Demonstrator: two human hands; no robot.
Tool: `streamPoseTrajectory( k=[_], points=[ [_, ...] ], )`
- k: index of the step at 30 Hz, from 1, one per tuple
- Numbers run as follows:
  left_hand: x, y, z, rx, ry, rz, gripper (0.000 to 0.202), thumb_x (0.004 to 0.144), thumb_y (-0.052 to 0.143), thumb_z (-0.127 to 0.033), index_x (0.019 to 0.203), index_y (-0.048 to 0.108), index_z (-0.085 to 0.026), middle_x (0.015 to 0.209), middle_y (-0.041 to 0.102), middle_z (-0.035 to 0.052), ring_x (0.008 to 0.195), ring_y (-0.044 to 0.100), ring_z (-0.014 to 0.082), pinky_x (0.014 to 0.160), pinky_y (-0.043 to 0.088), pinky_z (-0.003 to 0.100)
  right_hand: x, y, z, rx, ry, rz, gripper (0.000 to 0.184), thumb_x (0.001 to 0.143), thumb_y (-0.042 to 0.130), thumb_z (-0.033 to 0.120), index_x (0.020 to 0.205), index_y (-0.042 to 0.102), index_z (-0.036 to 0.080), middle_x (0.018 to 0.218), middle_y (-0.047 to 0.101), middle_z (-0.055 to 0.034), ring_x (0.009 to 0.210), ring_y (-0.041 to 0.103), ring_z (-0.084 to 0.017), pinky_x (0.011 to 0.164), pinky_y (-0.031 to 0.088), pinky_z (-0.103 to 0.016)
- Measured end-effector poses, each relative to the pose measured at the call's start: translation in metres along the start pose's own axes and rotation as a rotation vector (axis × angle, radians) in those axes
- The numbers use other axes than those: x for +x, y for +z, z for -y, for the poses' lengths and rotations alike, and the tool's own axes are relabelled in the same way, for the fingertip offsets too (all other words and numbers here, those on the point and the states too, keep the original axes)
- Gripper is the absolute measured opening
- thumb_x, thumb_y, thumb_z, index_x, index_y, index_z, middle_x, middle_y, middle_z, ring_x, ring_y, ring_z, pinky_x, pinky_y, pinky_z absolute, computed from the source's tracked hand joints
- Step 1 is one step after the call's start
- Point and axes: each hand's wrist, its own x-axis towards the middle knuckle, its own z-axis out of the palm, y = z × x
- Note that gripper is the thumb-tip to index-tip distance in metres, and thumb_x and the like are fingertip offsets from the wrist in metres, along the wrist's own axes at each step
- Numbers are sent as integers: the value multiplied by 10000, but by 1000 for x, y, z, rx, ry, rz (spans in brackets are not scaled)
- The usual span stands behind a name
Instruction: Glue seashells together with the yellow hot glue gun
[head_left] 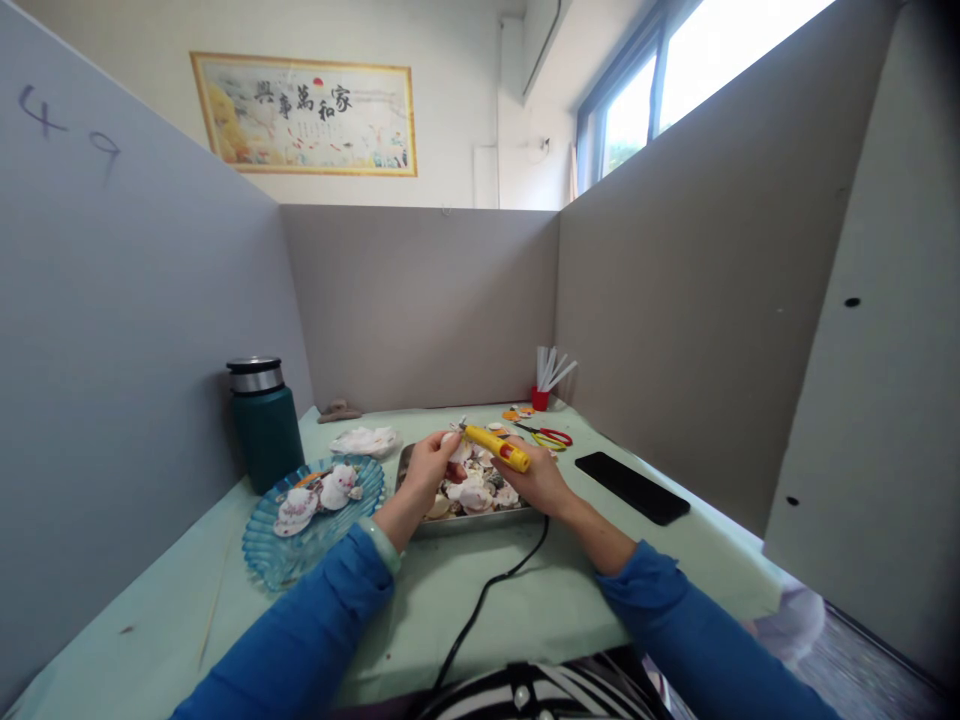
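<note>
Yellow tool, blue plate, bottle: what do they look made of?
Yellow tool: likely plastic; smooth, evenly coloured casing.
Blue plate: glass or clear plastic, can't tell which; see-through, glossy, ribbed rim.
Bottle: probably coated metal; matte-looking dark green body, shiny silvery band near the top.

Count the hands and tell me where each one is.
2: the left hand, pinching a white piece over the shell tray; the right hand, holding the yellow tool.
</note>
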Motion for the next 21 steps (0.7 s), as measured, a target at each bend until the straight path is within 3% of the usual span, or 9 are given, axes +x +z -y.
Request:
streamPoseTrajectory(
  k=[21],
  points=[
    [4,-2,3,-11,27,-20,442,636,734,-558,763,575,-165,497,525,-50,375,526,100,389,390,194,-1,-1,3,-22,-10,-17,158,848,556,347,840,635,211,664,638,-10,569,566,-158,550,405,-246]
  ],
)
